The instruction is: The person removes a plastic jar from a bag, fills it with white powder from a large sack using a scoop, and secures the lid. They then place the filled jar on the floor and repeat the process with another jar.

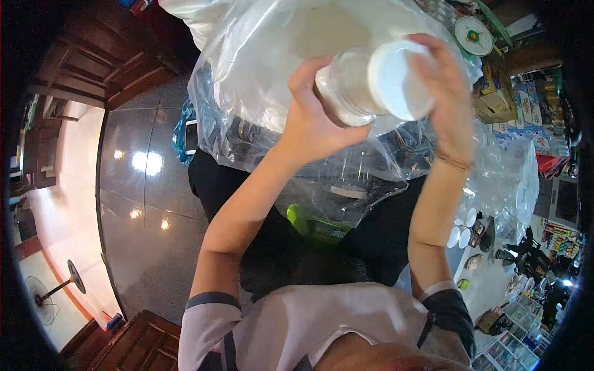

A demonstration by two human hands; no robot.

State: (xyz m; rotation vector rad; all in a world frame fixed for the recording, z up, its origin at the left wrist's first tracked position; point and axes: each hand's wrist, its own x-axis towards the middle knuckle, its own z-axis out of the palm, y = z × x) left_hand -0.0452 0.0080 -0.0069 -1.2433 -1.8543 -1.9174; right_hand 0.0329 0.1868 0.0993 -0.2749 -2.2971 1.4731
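My left hand [315, 117] is wrapped round the body of a clear plastic jar [346, 80] with pale contents, tilted sideways above my lap. A wide white lid [396, 83] covers the jar's right end. Against the lid's far side is my right hand [448, 99], its fingers curled over the rim and smeared by motion. Beneath both hands spreads a large clear plastic bag [247, 68] filled with something whitish. Another jar with a white lid [348, 191] shows below, under or behind clear plastic.
A phone [192, 137] lies by blue plastic on my left. Something bright green [300, 219] sits between my legs. At the upper right stands a dial scale [473, 36]. More clear plastic bags [513, 185] and several white lids [461, 232] are on my right. A fan [55, 290] stands far left.
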